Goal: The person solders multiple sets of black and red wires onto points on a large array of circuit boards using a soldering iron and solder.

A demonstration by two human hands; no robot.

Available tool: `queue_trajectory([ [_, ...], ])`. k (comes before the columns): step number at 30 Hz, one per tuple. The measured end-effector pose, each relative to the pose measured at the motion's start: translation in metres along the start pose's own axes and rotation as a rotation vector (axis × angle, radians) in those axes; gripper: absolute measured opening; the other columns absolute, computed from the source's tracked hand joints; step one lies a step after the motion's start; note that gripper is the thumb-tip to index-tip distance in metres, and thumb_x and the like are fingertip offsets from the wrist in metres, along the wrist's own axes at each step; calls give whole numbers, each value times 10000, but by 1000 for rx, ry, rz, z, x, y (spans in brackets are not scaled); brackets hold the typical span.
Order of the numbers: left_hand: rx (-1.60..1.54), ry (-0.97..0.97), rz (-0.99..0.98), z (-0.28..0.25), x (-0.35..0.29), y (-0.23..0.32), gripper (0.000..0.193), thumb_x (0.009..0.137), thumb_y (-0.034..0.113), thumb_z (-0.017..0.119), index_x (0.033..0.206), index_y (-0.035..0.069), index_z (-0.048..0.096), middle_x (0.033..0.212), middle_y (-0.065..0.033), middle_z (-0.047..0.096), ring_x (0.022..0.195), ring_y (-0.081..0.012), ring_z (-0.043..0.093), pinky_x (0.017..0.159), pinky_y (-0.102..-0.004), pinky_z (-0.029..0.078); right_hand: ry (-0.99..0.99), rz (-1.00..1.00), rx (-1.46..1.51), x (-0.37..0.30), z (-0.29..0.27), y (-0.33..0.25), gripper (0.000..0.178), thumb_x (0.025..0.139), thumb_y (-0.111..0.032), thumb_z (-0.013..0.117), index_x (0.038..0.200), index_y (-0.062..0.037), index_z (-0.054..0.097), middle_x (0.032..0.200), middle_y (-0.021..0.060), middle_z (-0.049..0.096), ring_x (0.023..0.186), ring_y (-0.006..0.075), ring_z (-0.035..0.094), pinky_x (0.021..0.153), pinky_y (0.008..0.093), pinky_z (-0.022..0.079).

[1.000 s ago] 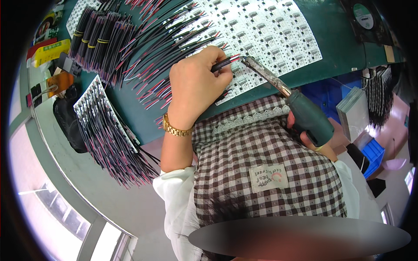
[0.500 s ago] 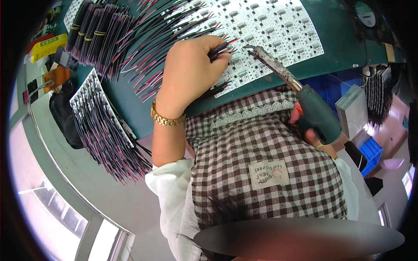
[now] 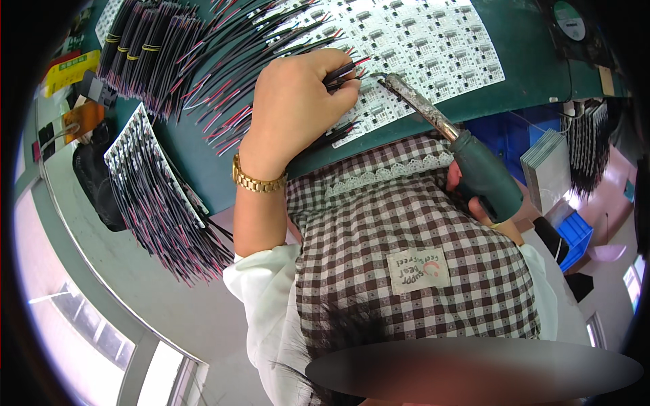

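Left hand (image 3: 301, 101), head view: your thumb and forefinger are pinched on black-sheathed wire (image 3: 340, 76), its red and pale ends projecting at 2 o'clock from the grip, above the white board sheet (image 3: 433, 51). The strand count cannot be told; your fingers cover part of it. Right hand (image 3: 479, 208): your fingers are wrapped around the dark green handle of the soldering iron (image 3: 467, 150), which hides most of them. The iron's metal tip (image 3: 384, 80) sits at 3 o'clock from the left hand, near the wire ends and apparently not touching them.

Handling: expect the wire to be light and flexible, its thin ends liable to bend or splay. Hold it on the black sheath, close behind the ends; a loose pinch may let it roll. Treat the iron as rigid and moderately heavy, and its metal shaft as hot; grip the handle only. Treat the board sheet as thin and light, with fragile components; take it by its edges.

Surroundings: loose wires (image 3: 230, 74) fan across the green table (image 3: 535, 68) at 10 o'clock from the left hand. Tied wire bundles (image 3: 145, 51) lie farther out that way. Wired boards (image 3: 162, 203) lie at 8 o'clock, strands trailing toward 5 o'clock.
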State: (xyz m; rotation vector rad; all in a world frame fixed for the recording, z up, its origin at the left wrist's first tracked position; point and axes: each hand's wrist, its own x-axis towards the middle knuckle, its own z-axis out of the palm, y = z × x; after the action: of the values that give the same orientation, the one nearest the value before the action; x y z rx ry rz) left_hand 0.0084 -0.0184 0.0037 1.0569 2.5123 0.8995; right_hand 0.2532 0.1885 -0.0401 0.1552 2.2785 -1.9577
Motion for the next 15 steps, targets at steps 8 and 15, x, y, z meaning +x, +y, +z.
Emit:
queue_trajectory([
  [8,-22,30,6,3,0,0,143,732,124,706,839,39,663,657,-40,623,550,-82,532,553,-226,445,161,406,-33,8,4,-19,302,836,-286,620,905,5,578,831,83,588,637,149,511,563,244,404],
  [15,0,24,6,4,2,-4,144,741,125,722,840,35,667,647,-50,619,530,-119,537,545,-236,442,206,-351,75,11,-8,-4,452,896,-245,620,1270,-71,436,954,114,520,839,213,523,713,332,449],
])
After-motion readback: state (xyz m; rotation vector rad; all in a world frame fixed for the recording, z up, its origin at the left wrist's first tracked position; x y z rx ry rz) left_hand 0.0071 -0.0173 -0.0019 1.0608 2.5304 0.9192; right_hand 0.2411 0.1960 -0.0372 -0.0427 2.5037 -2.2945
